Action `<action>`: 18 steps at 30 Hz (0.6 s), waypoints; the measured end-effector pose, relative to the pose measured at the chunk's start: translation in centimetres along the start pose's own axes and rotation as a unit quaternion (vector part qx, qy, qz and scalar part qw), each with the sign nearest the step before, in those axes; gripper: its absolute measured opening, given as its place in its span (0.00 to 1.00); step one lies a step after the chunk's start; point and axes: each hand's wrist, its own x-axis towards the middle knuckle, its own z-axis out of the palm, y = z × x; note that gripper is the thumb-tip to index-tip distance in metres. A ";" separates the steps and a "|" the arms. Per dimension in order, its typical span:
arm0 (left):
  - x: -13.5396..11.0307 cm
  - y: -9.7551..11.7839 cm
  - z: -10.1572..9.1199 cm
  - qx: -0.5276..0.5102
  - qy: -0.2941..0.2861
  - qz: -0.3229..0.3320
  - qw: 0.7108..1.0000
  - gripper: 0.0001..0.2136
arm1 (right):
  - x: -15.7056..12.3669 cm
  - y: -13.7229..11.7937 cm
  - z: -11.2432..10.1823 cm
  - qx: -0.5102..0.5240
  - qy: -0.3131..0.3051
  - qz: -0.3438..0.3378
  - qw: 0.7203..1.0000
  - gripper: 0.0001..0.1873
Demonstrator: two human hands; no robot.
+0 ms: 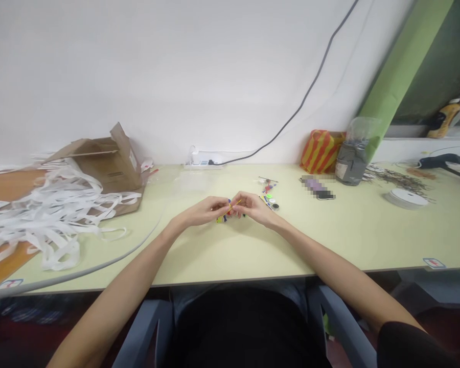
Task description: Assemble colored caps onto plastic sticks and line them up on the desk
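My left hand (210,210) and my right hand (252,207) meet over the table, fingertips pinched close together. Between them is a thin yellow strip-like piece (236,203), and both hands appear to grip it. Small red, blue and yellow-green plastic parts (220,219) show below and between the fingers, partly hidden, so whether they are held or lying on the table I cannot tell. Just right of my right hand lie more small parts: a green and a white round piece (272,200), a black round piece (275,207) and red-and-blue bits (268,187).
White ribbon (57,204) is heaped at left beside an open cardboard box (113,163). A grey cable (99,267) crosses the table's left front. A power strip (203,159) sits by the wall. At right are a striped bag (317,152), a dark container (350,163) and a white spool (406,198).
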 end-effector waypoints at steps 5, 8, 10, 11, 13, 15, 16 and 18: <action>-0.9 -2.0 -2.4 0.134 0.059 -0.046 0.988 0.16 | 0.1 -0.2 -1.1 0.002 0.040 -0.025 0.999 0.20; -1.8 -4.0 -4.1 0.304 0.095 -0.130 0.939 0.14 | 0.3 -0.1 -2.2 -0.022 0.061 -0.035 0.997 0.15; -2.4 -5.4 -4.9 0.355 0.086 -0.186 0.912 0.13 | 0.4 0.1 -2.7 -0.038 0.069 -0.043 0.996 0.13; -2.7 -6.1 -5.2 0.353 0.072 -0.219 0.907 0.12 | 0.4 0.2 -2.8 -0.043 0.071 -0.045 0.996 0.12; -3.1 -7.5 -5.5 0.340 0.048 -0.254 0.904 0.09 | 0.4 0.4 -2.8 -0.045 0.070 -0.037 0.996 0.12; -3.3 -8.7 -5.6 0.319 0.022 -0.280 0.905 0.07 | 0.4 0.6 -2.6 -0.044 0.065 -0.022 0.997 0.12; -3.4 -9.2 -5.6 0.308 0.011 -0.286 0.907 0.06 | 0.4 0.6 -2.5 -0.044 0.063 -0.015 0.997 0.12; -3.4 -10.0 -5.5 0.288 -0.002 -0.290 0.912 0.05 | 0.4 0.6 -2.3 -0.049 0.061 -0.011 0.997 0.11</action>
